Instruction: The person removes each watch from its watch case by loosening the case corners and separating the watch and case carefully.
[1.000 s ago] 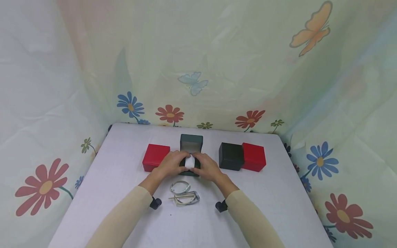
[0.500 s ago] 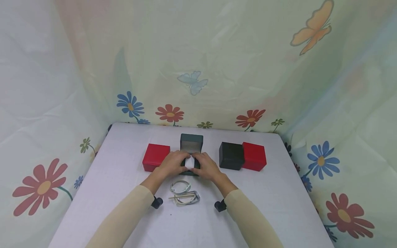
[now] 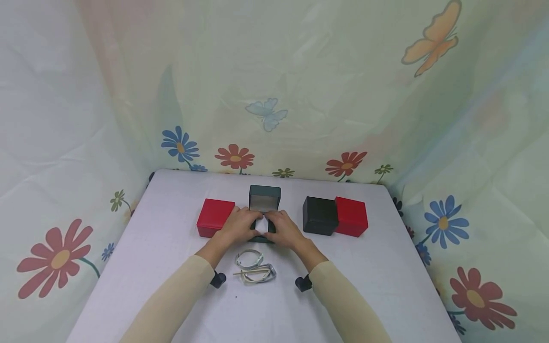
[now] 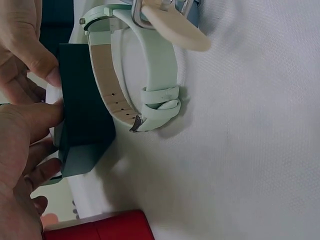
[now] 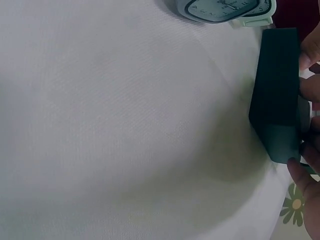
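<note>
A dark green watch box (image 3: 265, 196) stands with its lid raised near the middle of the table. Inside its base is a white cushion (image 3: 261, 225). My left hand (image 3: 237, 226) pinches the cushion from the left, thumb at the near side and fingers beyond. From the right, my right hand (image 3: 286, 230) grips it the same way. The thumbs come close together over the box's front wall (image 4: 82, 100). Part of the cushion is hidden by the fingers. Just in front lies a watch with a mint-green strap (image 4: 162, 65), buckled into a loop.
Beside the mint watch lies another with a beige strap (image 4: 177, 30), overlapping a grey-blue cased watch (image 5: 217, 9). A red box (image 3: 216, 216) stands left of the green one. To the right, a black box (image 3: 319, 216) and a second red box (image 3: 352, 217) stand side by side.
Both hands stay at the white cushion and shift only very slightly. Boxes and watches keep their places.
</note>
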A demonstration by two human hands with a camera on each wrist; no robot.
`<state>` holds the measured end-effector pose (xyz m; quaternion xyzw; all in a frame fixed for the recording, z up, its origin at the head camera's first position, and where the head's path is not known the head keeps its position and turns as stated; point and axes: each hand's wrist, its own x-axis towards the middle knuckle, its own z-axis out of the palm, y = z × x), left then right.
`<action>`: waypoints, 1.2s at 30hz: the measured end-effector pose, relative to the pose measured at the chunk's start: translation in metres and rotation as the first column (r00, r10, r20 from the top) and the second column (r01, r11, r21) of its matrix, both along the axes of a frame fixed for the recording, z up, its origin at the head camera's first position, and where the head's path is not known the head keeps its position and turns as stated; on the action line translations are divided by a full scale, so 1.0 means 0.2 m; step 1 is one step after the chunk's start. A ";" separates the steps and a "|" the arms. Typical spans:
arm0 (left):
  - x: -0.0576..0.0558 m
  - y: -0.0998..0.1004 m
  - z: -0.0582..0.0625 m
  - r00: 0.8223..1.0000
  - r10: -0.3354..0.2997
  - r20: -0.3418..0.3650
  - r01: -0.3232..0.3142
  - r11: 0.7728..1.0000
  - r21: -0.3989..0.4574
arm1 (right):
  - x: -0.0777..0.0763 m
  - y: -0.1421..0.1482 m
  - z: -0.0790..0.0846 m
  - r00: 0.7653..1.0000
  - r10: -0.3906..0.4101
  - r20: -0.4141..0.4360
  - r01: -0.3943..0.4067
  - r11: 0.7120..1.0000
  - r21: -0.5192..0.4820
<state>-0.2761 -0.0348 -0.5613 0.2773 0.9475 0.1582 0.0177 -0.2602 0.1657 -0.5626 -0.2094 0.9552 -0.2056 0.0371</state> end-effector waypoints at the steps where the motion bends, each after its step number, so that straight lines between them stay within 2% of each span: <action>1: 0.00 0.00 0.00 1.000 0.001 0.002 -0.001 1.000 -0.007 | 0.00 0.00 0.00 1.000 0.002 0.005 -0.002 1.000 0.001; 9: 0.01 0.02 0.01 1.000 0.013 0.018 -0.012 1.000 -0.025 | 0.02 0.00 0.02 1.000 -0.001 0.012 0.001 1.000 -0.015; 16: 0.02 0.03 0.03 1.000 0.016 0.017 -0.016 0.999 -0.038 | 0.02 -0.01 0.01 1.000 -0.030 0.004 0.030 0.999 0.032; 24: 0.04 0.03 0.04 1.000 0.015 0.013 -0.015 0.999 -0.040 | 0.03 -0.02 0.01 1.000 -0.024 -0.017 0.025 0.998 0.054; 30: 0.04 0.00 0.04 0.999 -0.009 0.031 0.008 1.000 0.009 | 0.03 0.00 0.01 1.000 -0.019 0.017 0.019 1.000 -0.023; 36: 0.02 -0.03 0.06 0.998 0.035 0.046 -0.040 0.993 0.115 | 0.02 0.04 0.01 0.993 -0.120 0.021 0.122 0.976 -0.178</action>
